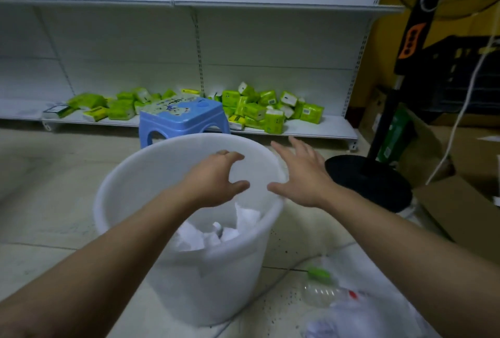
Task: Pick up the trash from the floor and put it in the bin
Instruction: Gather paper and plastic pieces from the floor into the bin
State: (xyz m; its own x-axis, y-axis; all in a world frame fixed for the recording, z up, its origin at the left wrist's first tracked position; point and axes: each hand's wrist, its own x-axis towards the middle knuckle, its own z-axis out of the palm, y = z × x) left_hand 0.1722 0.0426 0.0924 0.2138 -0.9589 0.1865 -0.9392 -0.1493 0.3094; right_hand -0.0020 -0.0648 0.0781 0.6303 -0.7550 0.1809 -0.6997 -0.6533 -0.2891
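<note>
A white plastic bin (130,175) stands on the tiled floor in the middle of the head view, with crumpled white paper (213,235) lying inside it. My left hand (216,180) hovers above the bin's opening, fingers loosely curved and holding nothing. My right hand (300,175) is spread open over the bin's right rim, also holding nothing. On the floor at the lower right lie a clear plastic bottle (324,293), a green wrapper (319,274) and crumpled white plastic and paper (349,318).
A blue plastic stool (184,121) stands just behind the bin. The low white shelf (319,128) holds several green tissue packs (257,110). A fan's black round base (370,180) and cardboard boxes (460,210) crowd the right side.
</note>
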